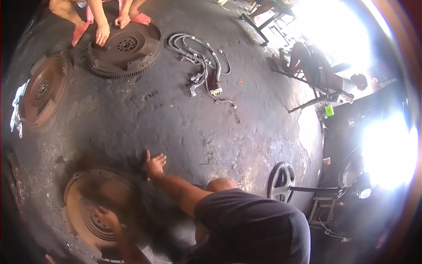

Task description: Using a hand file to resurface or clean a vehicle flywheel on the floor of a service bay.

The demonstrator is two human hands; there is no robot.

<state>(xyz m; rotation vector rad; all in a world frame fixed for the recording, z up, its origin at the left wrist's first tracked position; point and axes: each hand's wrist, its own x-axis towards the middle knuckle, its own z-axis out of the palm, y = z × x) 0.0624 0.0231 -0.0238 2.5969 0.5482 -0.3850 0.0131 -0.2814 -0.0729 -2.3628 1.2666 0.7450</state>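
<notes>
Pressing my left hand (105, 218) flat on the rusty flywheel (94, 207) lying by my knee, I braced my right hand (154, 165), fingers spread, on the floor (184, 132) just beside it. It looked rust-coated all over; another person's hands (110, 26) touched a second flywheel (125, 48).

1. The flywheel (94, 211) at lower left is smeared by motion blur; its lower rim is lost in shadow near the frame's bottom edge.
2. The left hand (105, 218) is blurred, its fingers indistinct.
3. A co-worker (103, 17) at upper left is cut off above the knees.
4. The right side washes out in glare.
</notes>
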